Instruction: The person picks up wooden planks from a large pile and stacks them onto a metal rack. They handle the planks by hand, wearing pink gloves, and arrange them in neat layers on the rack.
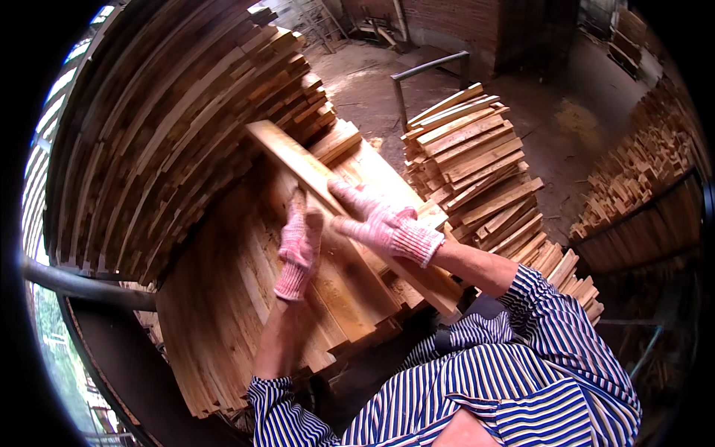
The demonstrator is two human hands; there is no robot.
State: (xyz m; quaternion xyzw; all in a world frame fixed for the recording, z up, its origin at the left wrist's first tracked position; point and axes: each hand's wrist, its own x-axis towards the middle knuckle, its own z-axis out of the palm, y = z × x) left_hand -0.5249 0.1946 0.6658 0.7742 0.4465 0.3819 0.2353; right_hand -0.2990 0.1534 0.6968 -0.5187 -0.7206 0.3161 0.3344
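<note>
A long board (289,155) slants over a bed of flat boards (223,298), its far end to the left and its near end to the right, close to the person's body. The right hand (386,225), in a pink-and-white knit glove, lies across the board's middle from the right, fingers partly extended and parted; whether they grip it firmly I cannot tell. The left hand (298,242), gloved alike and blurred, is at the board's left edge, fingers pointing to the far side; how far they close, or whether they hold anything, I cannot tell. A tall stack of boards (164,127) rises on the far left. To the right stands a pile of shorter strips (480,160), with a metal frame (428,67) at its far end.
</note>
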